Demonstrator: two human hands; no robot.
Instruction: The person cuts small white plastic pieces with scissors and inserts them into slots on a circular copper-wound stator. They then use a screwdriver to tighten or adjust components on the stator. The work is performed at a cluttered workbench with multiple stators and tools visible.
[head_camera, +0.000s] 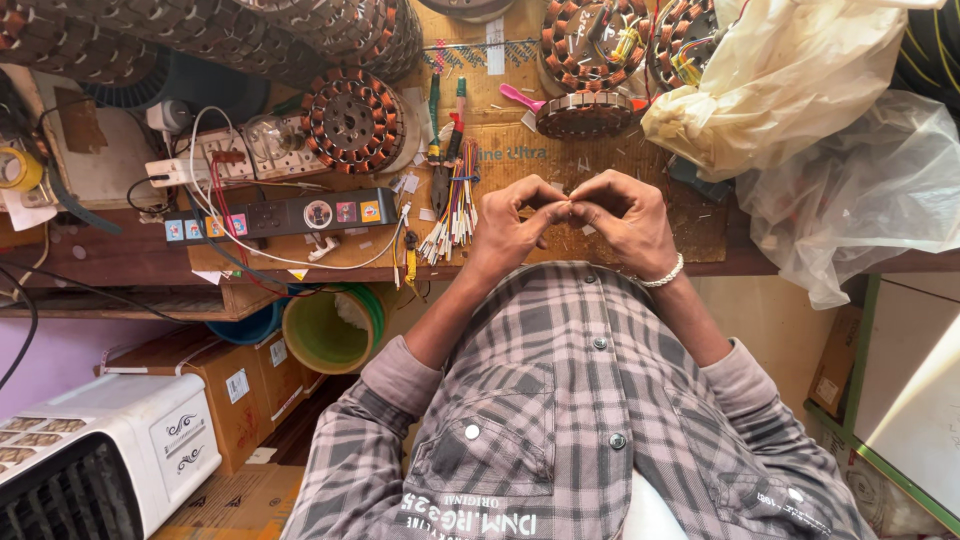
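Both hands met fingertip to fingertip above the tabletop (620, 262). The left hand (512, 226) and the right hand (628, 218) were curled nearly closed, pinching something small and thin between them; what it was could not be told. Just beside the left hand lay a bundle of coloured wires (455, 212), with a black power strip (283, 215) farther that way. Beyond the hands sat a copper-wound stator (585, 113), and past the right hand crumpled plastic bags (820, 130).

Left hand (512, 225) and right hand (625, 215) meet, fingertips pinched together.
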